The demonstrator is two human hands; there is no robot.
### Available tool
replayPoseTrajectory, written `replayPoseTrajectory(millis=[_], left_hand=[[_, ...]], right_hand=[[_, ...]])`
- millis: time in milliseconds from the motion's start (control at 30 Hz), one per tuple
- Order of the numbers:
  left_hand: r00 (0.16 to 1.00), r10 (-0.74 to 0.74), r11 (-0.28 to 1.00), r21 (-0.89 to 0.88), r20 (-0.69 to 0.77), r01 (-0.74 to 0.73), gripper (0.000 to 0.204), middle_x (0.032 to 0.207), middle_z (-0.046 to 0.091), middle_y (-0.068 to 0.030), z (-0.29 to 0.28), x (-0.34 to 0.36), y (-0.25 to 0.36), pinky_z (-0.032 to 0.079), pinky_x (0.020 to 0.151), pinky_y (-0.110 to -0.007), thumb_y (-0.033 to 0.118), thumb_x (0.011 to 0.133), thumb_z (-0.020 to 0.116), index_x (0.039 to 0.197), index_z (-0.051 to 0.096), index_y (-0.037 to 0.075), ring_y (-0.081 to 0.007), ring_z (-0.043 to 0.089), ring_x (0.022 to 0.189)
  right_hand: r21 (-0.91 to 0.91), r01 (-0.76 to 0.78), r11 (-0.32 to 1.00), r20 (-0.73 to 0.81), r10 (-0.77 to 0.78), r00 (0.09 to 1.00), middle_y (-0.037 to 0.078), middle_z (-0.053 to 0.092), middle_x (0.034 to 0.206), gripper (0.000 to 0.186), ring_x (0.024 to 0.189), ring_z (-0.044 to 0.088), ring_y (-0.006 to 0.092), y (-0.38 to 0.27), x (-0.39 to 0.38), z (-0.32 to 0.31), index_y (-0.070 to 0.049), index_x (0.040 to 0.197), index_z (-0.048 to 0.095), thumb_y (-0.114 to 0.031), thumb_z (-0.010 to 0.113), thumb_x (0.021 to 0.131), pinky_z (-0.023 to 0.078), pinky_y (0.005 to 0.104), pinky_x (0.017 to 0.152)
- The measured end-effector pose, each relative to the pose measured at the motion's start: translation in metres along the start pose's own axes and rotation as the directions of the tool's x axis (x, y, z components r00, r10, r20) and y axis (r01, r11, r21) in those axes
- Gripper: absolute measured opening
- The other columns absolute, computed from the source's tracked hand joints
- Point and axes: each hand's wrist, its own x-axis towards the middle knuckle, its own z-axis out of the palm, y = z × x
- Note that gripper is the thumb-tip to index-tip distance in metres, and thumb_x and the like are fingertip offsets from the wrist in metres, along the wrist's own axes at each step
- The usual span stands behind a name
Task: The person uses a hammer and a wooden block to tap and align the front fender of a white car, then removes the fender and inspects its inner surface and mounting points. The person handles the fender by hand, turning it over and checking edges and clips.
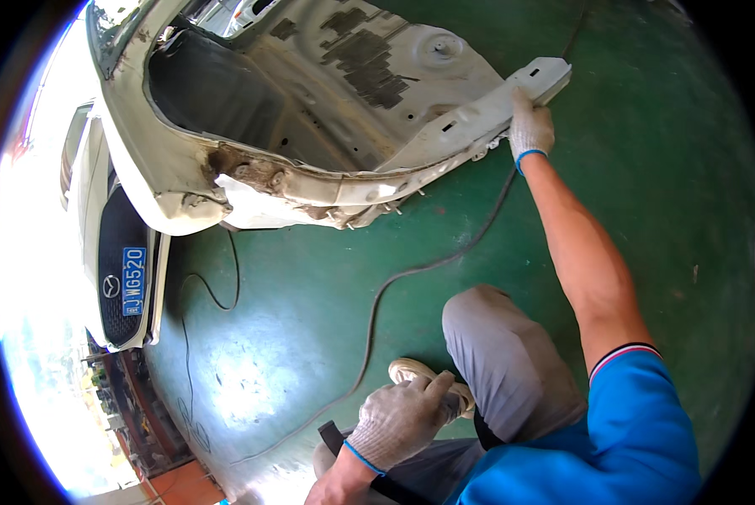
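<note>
A cut white car body section (pixel 369 187) lies across the upper part of the head view, with a bent, rusty frame edge and a grey metal floor panel (pixel 428 101). My right hand (pixel 532 133), in a pale knit glove with a blue cuff, reaches forward and grips the end of the white sill (pixel 478 109). In the lower middle, my left hand (pixel 401 421), gloved the same way, is closed in front of my knees, above my shoe (pixel 411 370). What its fingers hold, if anything, is hidden. A dark bar-like piece (pixel 330 438) shows beside that wrist.
A dark hose (pixel 372 328) snakes over the green floor (pixel 293 278) between me and the car body. Another thin cable (pixel 217 299) loops at the left. A white car (pixel 116 252) with a dark grille stands at the left, near stacked items (pixel 133 396) and an orange box (pixel 184 484).
</note>
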Motion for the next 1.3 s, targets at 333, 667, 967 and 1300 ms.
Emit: replayPoseTrajectory(millis=[333,667,967,1300], left_hand=[[0.217,-0.179,0.984,-0.172,-0.960,0.049,0.053,0.135,0.061,-0.0139,-0.140,-0.022,-0.079,0.052,0.095,-0.039,0.015,0.091,0.071,0.140,0.054,0.003,-0.0279,0.062,0.118],[0.217,0.276,0.877,0.338,-0.936,0.343,0.049,0.142,0.054,-0.0151,-0.270,0.032,-0.136,0.041,0.109,-0.037,0.027,0.090,0.064,0.135,0.061,0.009,-0.0293,0.050,0.132],[0.088,-0.029,0.999,-0.030,-0.996,-0.015,0.053,0.143,0.053,-0.0158,-0.255,0.045,-0.126,0.041,0.109,-0.038,0.021,0.090,0.056,0.139,0.058,0.003,-0.0279,0.052,0.129],[0.073,-0.035,0.999,-0.035,-0.997,0.006,0.055,0.141,0.058,-0.0113,-0.254,0.047,-0.127,0.041,0.108,-0.035,0.027,0.091,0.057,0.141,0.057,0.003,-0.0246,0.055,0.126]], right_hand=[[0.023,0.007,1.000,-0.005,-0.007,1.000,0.030,0.065,0.120,0.093,0.116,0.062,0.0454,0.008,0.010,0.002,0.007,0.119,0.062,-0.078,0.053,0.082,0.047,0.0487,0.099],[0.015,0.037,0.999,-0.069,-0.036,0.997,0.035,0.065,0.115,0.098,0.115,0.061,0.0487,0.008,0.009,0.002,0.009,0.112,0.068,-0.082,0.051,0.079,0.047,0.0484,0.099],[0.068,0.055,0.996,-0.050,-0.052,0.997,0.034,0.067,0.110,0.092,0.114,0.062,0.0474,0.003,-0.001,-0.004,0.008,0.109,0.069,-0.078,0.053,0.080,0.047,0.0466,0.100],[0.070,0.076,0.995,-0.050,-0.072,0.996,0.032,0.067,0.114,0.093,0.114,0.062,0.0457,0.013,0.008,0.001,0.008,0.113,0.067,-0.078,0.056,0.078,0.046,0.0455,0.101]])
